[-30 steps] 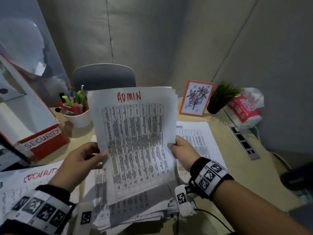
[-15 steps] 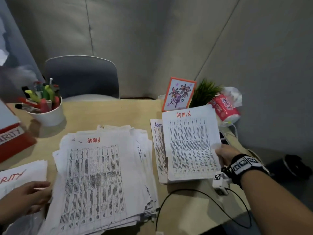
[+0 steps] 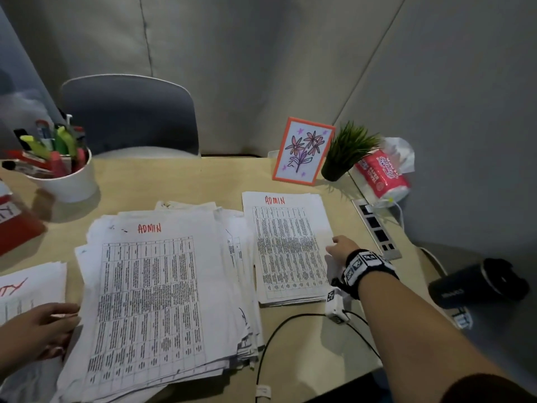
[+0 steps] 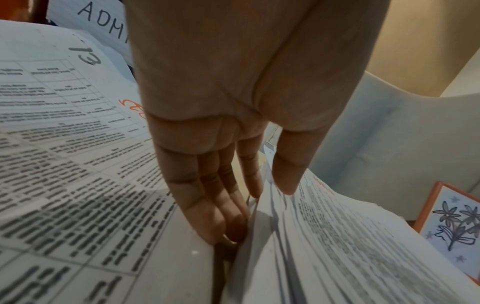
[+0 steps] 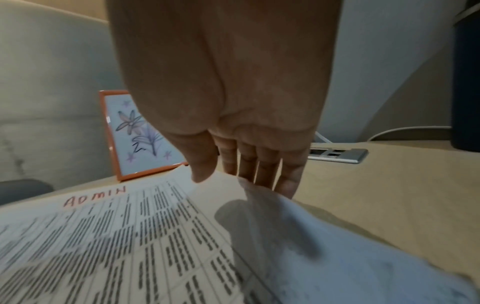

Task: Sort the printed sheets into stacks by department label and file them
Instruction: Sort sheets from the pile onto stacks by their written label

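Observation:
A thick unsorted pile of printed sheets lies mid-table, its top sheet marked ADMIN in red. To its right is a thinner ADMIN stack. My right hand is at that stack's right edge. In the right wrist view its fingers are straight behind the top ADMIN sheet's lifted edge, with the thumb just above the paper. My left hand rests on a SECURITY stack. Its straight fingers press against the pile's left side, thumb on the pile's edge.
A white pen cup and a red SECURITY file box stand at the far left, with a grey chair behind. A flower picture, plant, tissue pack, socket strip and dark flask are to the right. A black cable runs along the front.
Both hands held an ADMIN sheet up a second ago. The right hand carried it right and laid it on the ADMIN stack. The left hand dropped to the pile's left edge.

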The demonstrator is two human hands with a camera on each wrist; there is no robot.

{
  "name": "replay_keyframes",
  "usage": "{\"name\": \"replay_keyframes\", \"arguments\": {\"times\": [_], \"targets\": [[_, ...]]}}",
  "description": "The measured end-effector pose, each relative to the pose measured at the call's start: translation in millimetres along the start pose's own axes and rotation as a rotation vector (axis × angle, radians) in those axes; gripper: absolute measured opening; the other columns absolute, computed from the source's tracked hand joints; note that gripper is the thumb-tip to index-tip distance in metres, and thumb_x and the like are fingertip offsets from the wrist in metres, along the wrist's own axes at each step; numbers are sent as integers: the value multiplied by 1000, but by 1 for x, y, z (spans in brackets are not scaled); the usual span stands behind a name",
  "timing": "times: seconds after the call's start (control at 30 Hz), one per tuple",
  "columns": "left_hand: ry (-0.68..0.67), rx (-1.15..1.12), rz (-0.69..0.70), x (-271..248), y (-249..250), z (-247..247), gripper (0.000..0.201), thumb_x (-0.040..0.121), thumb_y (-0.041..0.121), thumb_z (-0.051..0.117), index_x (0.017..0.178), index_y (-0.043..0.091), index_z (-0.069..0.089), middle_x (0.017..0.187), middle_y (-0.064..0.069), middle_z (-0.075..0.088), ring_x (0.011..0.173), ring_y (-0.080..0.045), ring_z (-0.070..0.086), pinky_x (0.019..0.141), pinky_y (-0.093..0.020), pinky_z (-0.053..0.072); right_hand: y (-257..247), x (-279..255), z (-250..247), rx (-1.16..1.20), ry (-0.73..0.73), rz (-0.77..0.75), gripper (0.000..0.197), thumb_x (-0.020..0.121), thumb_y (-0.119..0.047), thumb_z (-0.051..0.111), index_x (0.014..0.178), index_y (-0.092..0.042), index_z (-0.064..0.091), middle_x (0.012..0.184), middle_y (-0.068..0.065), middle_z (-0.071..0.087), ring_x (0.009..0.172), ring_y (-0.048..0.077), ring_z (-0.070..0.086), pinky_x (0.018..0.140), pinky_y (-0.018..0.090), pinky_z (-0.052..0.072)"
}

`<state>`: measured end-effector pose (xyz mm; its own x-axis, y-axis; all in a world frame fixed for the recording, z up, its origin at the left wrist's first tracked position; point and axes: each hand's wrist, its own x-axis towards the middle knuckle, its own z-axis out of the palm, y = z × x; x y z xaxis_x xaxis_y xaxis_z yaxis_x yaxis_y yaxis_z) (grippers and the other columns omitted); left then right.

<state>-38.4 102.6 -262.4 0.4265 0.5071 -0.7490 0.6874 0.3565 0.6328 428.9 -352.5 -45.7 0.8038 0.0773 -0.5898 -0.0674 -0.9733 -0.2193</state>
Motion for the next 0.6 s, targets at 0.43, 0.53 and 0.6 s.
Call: {"name": "replay_keyframes", "arguments": {"times": [0.43,0.53,0.6], "targets": [[135,186,221,-151,122,81,14,88,12,66,102,10,65,85,-14,68,69,-23,62,58,-26,46,-80,-96,61,-7,-24,-527,10,94,-23,52,92,-17,60,90,-2,62,81,15,57,70,25,44],[156,212,238,-155,124,80,18,88,14,66,104,8,64,86,-13,67,66,-20,61,55,-24,45,-105,-120,99,32,-192,-515,17,91,-30,57,85,-14,61,79,0,64,74,18,62,66,32,53],[168,202,256,-157,125,79,20,87,17,67,105,9,63,84,-12,66,65,-20,59,54,-24,45,-115,-124,119,-28,-236,-494,29,87,-38,60,75,-11,59,72,6,62,68,22,60,66,30,49]]}}
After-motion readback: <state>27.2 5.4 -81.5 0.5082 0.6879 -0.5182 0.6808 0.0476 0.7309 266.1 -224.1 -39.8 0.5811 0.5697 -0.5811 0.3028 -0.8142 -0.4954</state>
